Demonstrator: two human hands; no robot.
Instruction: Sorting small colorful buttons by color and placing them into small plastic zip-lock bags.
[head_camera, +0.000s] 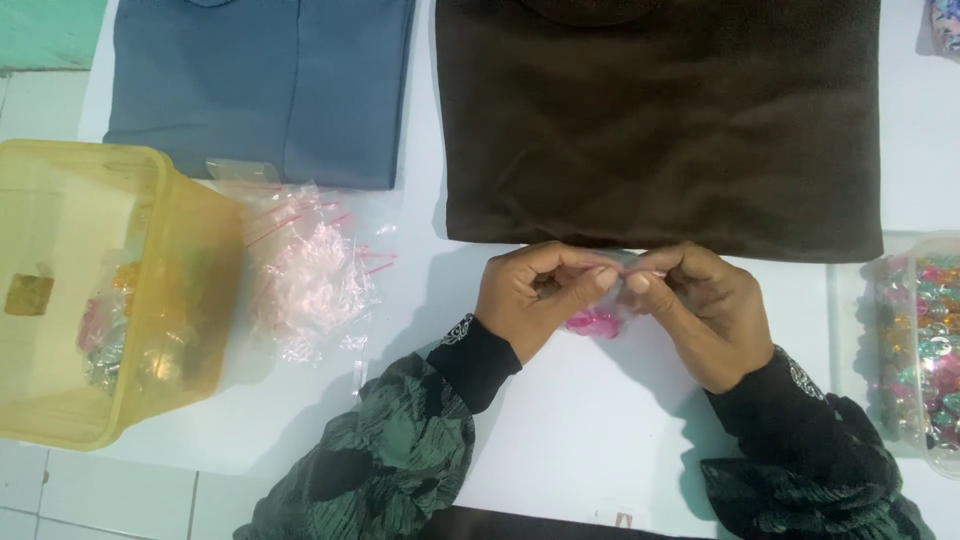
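Clear plastic, a small bag (612, 300) with something pink inside, is pinched at its top edge between both hands. The fingers (588, 280) of the left hand (530, 295) are curled in tight, thumb pressed against forefinger on the bag's left corner. The right hand (700, 310) mirrors it, its fingers closed on the right corner, so the two sets of fingertips almost meet above the pink contents. The bag hangs just over the white surface (560, 440), in front of the near edge of a folded dark brown cloth (660, 120).

Both wrists come out of black cuffs with pale trim, under sleeves patterned in dark green and black.

To the left of the hands, well apart from them, lies a loose heap of empty clear bags (310, 275) with thin red strips. Beside that heap stands a yellow translucent tub (190, 280), tilted, with a few small bright items dimly seen inside. Behind the heap lies a folded blue-grey cloth (260, 85). At the right edge of the surface sits a clear container (915, 350) full of shiny multicoloured pieces.
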